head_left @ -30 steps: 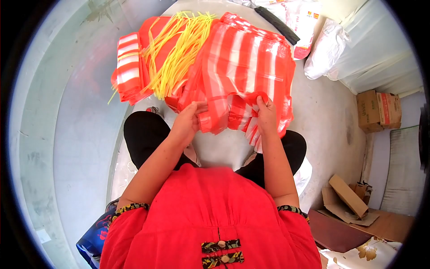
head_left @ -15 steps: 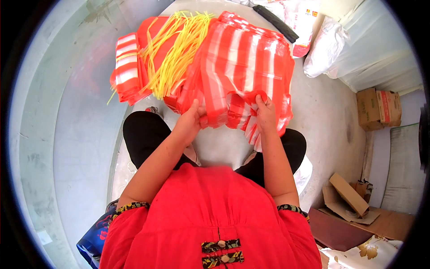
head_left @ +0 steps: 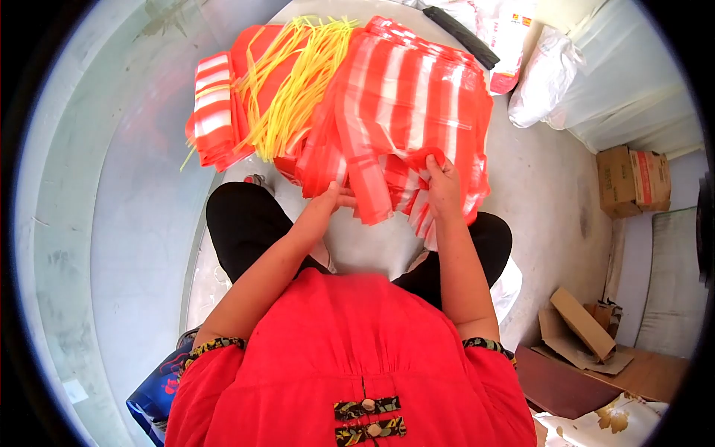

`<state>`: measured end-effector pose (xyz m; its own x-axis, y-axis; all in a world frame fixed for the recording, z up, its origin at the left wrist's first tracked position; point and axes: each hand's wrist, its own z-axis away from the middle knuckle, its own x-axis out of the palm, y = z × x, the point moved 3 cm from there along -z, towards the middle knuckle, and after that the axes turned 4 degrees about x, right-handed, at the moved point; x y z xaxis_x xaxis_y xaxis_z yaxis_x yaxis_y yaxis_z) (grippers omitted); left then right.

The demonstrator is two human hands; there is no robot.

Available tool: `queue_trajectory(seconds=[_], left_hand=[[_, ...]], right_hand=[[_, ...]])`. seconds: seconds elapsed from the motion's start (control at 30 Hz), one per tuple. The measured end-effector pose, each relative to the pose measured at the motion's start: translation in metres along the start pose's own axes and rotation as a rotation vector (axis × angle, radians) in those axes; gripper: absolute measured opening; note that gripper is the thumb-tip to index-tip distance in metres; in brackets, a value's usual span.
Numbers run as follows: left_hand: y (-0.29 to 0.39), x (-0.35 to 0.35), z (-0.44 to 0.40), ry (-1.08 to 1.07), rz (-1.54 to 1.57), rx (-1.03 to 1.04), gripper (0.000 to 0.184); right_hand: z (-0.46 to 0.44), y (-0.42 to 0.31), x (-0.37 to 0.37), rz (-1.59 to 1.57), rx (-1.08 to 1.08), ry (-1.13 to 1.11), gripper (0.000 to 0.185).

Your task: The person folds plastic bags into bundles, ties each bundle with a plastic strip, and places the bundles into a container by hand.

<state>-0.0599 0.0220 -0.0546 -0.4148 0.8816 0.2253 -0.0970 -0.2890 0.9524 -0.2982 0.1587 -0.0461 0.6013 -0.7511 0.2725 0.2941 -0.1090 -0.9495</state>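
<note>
A thick stack of red-and-white striped plastic bags (head_left: pixel 406 93) lies in front of me, its near edges loose and creased. My right hand (head_left: pixel 445 190) pinches the near edge of the top bag, thumb pressed on the film. Just left of it, a bag's strap-like flap (head_left: pixel 370 190) hangs down over the near side. Beside that flap is my left hand (head_left: pixel 326 203), its thumb and fingers apart and nothing visible between them. A bunch of yellow strips (head_left: pixel 302 89) lies left of the stack. Farther left sits a folded striped bundle (head_left: pixel 214 112) with a yellow tie around it.
A dark bar-shaped object (head_left: pixel 460 37) lies behind the stack on the right, near a white plastic sack (head_left: pixel 545 74). Cardboard boxes (head_left: pixel 633 181) stand at the right, with flattened cardboard (head_left: pixel 585 328) lower down. A blue bag (head_left: pixel 158 395) is at my lower left.
My left hand has let go of the bag's near edge and drawn slightly toward me. The flap now hangs lower and free. My right hand keeps its pinch.
</note>
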Motion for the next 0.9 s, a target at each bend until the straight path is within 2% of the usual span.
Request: queue_trajectory(seconds=[0.13, 0.23, 0.33, 0.53, 0.63, 0.73, 0.83, 0.9], left_hand=[[-0.007, 0.001, -0.009, -0.103, 0.137, 0.06, 0.076], [-0.006, 0.012, -0.011, 0.07, 0.149, -0.096, 0.077], [-0.023, 0.012, -0.021, 0.046, 0.267, -0.061, 0.07], [-0.039, 0.016, -0.012, 0.064, 0.088, -0.182, 0.069], [-0.029, 0.017, -0.003, 0.09, -0.004, -0.126, 0.068], [-0.003, 0.003, 0.007, 0.02, -0.738, -0.227, 0.06], [0.04, -0.001, 0.006, 0.186, -0.927, -0.07, 0.051], [0.042, -0.011, -0.015, 0.347, -0.718, 0.184, 0.047]], right_hand=[[0.002, -0.002, 0.002, -0.007, -0.003, 0.014, 0.026], [0.002, -0.002, 0.004, -0.05, 0.005, 0.038, 0.022], [0.001, 0.0, 0.001, -0.035, 0.016, 0.034, 0.022], [0.001, 0.001, 0.0, -0.085, 0.038, 0.014, 0.022], [-0.002, 0.006, -0.004, -0.089, 0.028, 0.005, 0.024], [-0.002, 0.008, -0.004, -0.032, 0.049, 0.03, 0.029], [-0.006, 0.008, -0.008, 0.019, 0.075, 0.059, 0.031], [-0.005, 0.01, -0.008, -0.004, 0.07, 0.05, 0.033]])
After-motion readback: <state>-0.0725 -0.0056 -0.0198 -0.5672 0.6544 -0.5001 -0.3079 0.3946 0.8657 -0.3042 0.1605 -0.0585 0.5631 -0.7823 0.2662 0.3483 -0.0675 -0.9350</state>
